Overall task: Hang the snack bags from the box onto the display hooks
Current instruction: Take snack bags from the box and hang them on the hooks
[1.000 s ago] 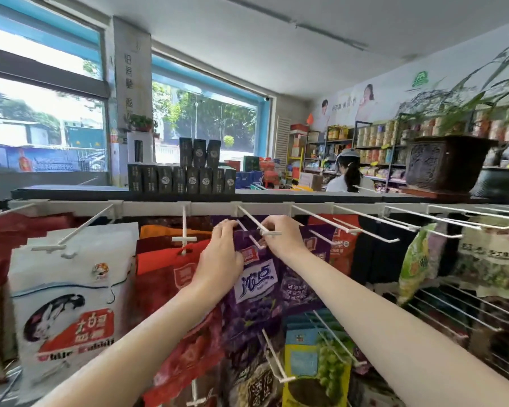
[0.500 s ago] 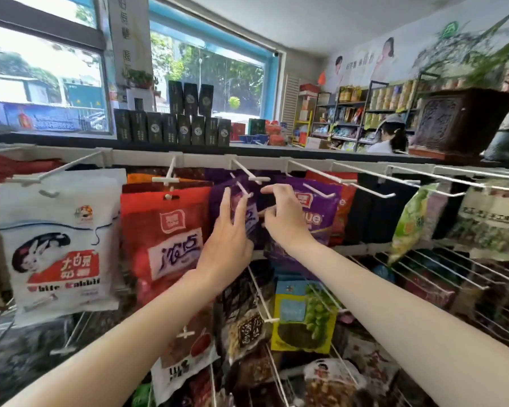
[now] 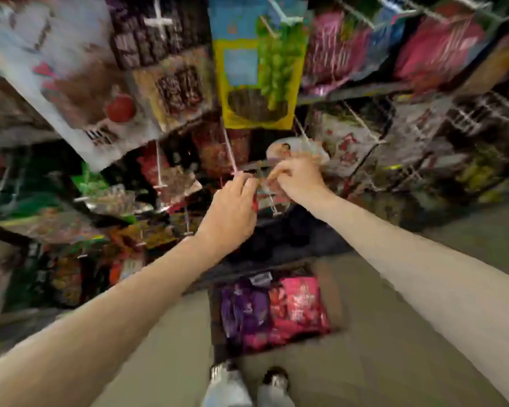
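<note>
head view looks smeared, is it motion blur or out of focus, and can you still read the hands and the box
Head view: streaked motion blur, worst on the hanging bags at the edges; wide-angle bending too. Both hands show by a hook, grips unreadable. The box on the floor shows purple and pink bags, print illegible.

The display rack (image 3: 365, 92) fills the upper half of the frame, with snack bags (image 3: 256, 69) hanging on its hooks (image 3: 231, 151). Both hands, left hand (image 3: 229, 212) and right hand (image 3: 299, 179), meet at frame centre before the rack. Below them, the box (image 3: 334, 292) sits on the floor (image 3: 394, 362), bags inside, with the person's shoes (image 3: 247, 386) at the bottom edge.
</note>
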Action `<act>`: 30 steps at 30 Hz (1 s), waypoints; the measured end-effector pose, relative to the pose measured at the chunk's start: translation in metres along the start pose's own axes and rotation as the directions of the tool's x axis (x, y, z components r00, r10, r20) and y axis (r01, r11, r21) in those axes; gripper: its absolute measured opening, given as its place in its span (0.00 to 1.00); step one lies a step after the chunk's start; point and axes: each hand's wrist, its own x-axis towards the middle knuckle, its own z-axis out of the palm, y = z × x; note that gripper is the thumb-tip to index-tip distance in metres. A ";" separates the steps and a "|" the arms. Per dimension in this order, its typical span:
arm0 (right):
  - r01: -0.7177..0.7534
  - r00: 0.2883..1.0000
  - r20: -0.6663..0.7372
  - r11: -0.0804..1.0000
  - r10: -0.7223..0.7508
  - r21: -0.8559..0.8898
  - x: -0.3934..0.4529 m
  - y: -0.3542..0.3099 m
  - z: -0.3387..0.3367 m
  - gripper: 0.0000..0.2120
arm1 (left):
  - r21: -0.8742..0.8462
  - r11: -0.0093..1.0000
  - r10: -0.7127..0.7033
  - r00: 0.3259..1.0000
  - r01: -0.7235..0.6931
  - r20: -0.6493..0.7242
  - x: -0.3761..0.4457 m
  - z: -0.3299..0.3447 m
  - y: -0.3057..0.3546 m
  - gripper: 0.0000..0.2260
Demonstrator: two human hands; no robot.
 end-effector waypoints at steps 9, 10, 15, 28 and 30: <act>-0.432 0.778 0.373 0.862 0.506 -0.267 -0.030 0.295 0.145 0.12 | 0.041 0.989 -0.149 0.906 0.144 0.397 -0.054 0.237 -0.036 0.19; -0.457 0.753 0.387 0.846 0.533 -0.275 -0.033 0.322 0.161 0.12 | 0.053 0.989 -0.150 0.894 0.141 0.423 -0.060 0.264 -0.043 0.19; -0.456 0.633 0.475 0.790 0.611 -0.409 -0.042 0.412 0.231 0.15 | 0.175 0.982 -0.173 0.737 0.076 0.654 -0.079 0.372 -0.056 0.19; -0.631 0.383 0.571 0.657 0.726 -0.411 -0.012 0.499 0.330 0.19 | 0.152 0.964 -0.246 0.521 0.218 0.817 -0.087 0.483 -0.090 0.21; -0.763 0.344 0.555 0.570 0.758 -0.305 -0.015 0.506 0.335 0.19 | 0.133 0.974 -0.210 0.521 0.182 0.827 -0.086 0.487 -0.084 0.21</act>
